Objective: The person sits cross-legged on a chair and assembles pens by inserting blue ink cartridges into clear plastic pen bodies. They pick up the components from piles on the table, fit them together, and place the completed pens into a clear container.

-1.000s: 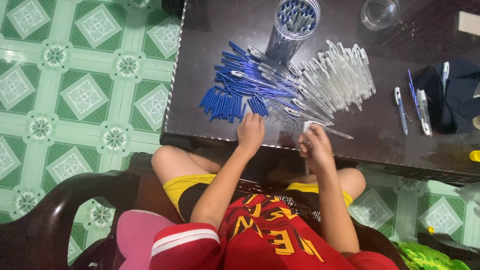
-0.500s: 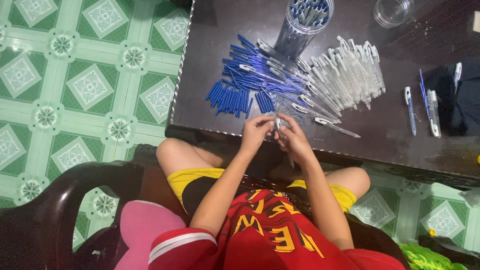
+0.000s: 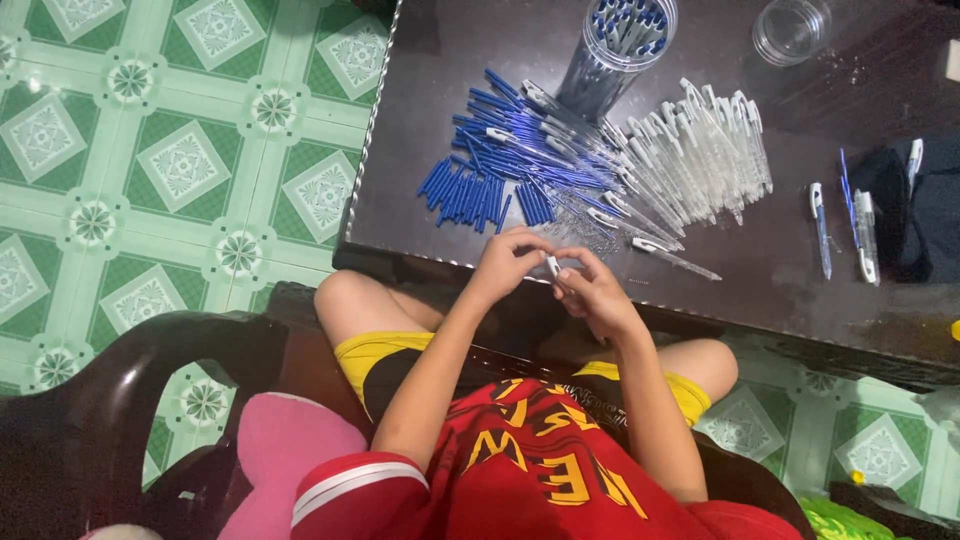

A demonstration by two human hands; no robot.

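A green and white patterned tile floor [image 3: 180,160] fills the left of the view, and a dark glossy table [image 3: 800,290] stands to its right, with the person seated at its near edge in a dark chair [image 3: 130,400] beside a pink cushion [image 3: 290,450]. On the table, a heap of short blue pen parts [image 3: 480,195] lies furthest left, then a clear tall cup [image 3: 615,45] holding blue-tipped pens, then a fan of clear white pen barrels [image 3: 700,150]. The left hand [image 3: 505,262] and right hand [image 3: 590,290] meet just above the table's edge, fingers curled and pinched together on a small white pen piece [image 3: 553,268] held between them. Further right lie a few assembled pens [image 3: 845,225], an empty clear cup [image 3: 790,28] and a dark cloth [image 3: 925,215].
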